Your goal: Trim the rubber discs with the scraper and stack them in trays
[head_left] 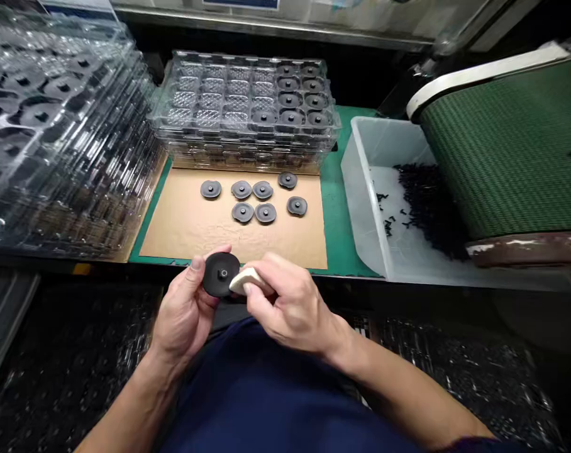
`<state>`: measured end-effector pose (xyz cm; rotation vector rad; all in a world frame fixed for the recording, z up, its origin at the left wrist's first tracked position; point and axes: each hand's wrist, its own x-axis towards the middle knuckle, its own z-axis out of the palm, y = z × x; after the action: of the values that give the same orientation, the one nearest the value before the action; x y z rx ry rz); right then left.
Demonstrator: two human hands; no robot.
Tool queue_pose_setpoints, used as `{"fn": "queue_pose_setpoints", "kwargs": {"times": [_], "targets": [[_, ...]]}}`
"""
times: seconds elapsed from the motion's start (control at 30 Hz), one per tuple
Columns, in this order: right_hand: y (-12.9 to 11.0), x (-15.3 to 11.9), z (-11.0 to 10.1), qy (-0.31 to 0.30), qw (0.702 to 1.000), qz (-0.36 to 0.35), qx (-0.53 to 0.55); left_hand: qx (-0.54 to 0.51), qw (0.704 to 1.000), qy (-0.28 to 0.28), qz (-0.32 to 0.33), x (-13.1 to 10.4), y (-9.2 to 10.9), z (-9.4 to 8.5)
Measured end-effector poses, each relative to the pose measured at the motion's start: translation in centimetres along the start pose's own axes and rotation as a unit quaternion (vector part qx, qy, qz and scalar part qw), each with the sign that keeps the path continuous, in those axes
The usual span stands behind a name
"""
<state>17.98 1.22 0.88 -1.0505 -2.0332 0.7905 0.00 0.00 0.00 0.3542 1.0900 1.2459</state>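
A round black part (216,284) with a small raised hub is held by its rim in my left hand (184,308), its hub side facing up. My right hand (290,302) pinches a folded off-white cloth or pad (248,281), whose tip touches the right edge of the part. Both hands are just in front of the bench edge. Beyond them, several similar dark parts (243,212) lie spread on a brown cardboard sheet (186,220).
Behind the cardboard stands a stack of clear trays (210,119), its top one partly filled at the right. Taller tray stacks (78,163) rise at left. A translucent bin (368,189) with small black pieces sits right, below a green conveyor belt (516,145).
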Motion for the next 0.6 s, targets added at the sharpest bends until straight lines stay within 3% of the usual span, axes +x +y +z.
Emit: {"fn": "queue_pose_setpoints", "kwargs": {"times": [0.13, 0.3, 0.5, 0.6], "targets": [[0.55, 0.51, -0.33, 0.029, 0.998, -0.014, -0.057, 0.024, 0.998, -0.050, -0.040, -0.17, -0.15, 0.06], [0.05, 0.29, 0.17, 0.020, 0.998, 0.042, 0.048, 0.010, 0.998, 0.010, 0.067, -0.24, -0.56, 0.26], [0.65, 0.84, -0.17, 0.009, 0.998, -0.060, -0.034, 0.052, 0.993, -0.099, -0.025, -0.06, -0.23, -0.45], [0.65, 0.57, 0.33, 0.039, 0.999, -0.022, 0.001, 0.020, 0.998, -0.049, 0.026, -0.06, -0.01, -0.48]]}}
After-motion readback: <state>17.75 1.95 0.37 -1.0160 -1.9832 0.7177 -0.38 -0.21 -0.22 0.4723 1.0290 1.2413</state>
